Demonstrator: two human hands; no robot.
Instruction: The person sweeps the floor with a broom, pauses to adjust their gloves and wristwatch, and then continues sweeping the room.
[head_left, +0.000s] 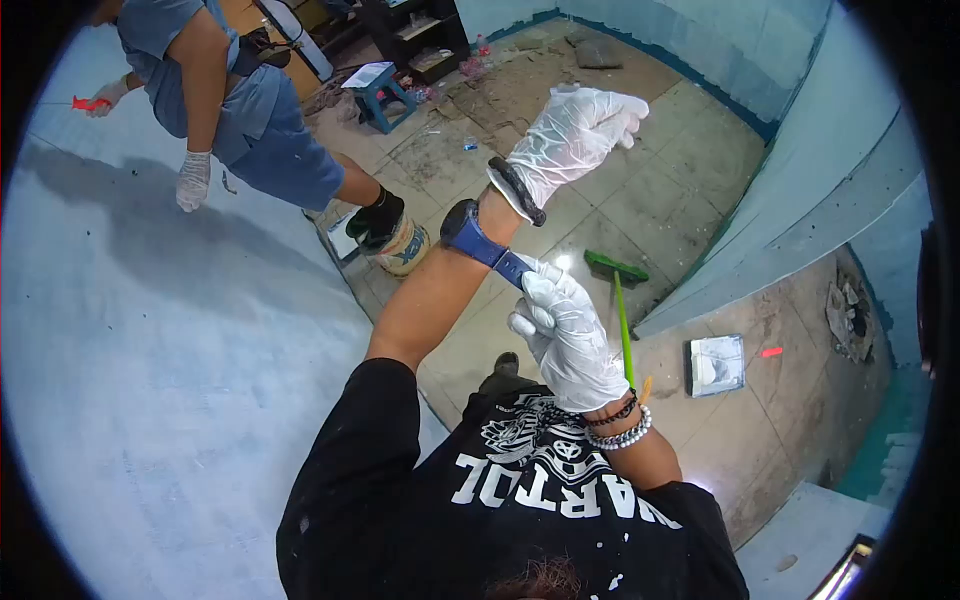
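My left hand [585, 130], in a white glove, is held out at the end of my raised left arm. Its fingers are curled in, and nothing shows in them. A dark round watch with a blue strap [475, 238] circles my left wrist, below a black bracelet [517, 190] at the glove's cuff. My right hand [570, 335], also gloved, pinches the loose end of the watch strap between thumb and fingers. Dark and pale beaded bracelets [620, 430] sit on my right wrist.
Left, a co-worker in blue [265, 125] steps on a bucket [405, 250] beside a pale blue wall [180, 400]. A green broom [617, 268], a paint tray [715, 365] and a red tool [771, 352] are on the tiles. A blue stool [380, 100] stands farther back.
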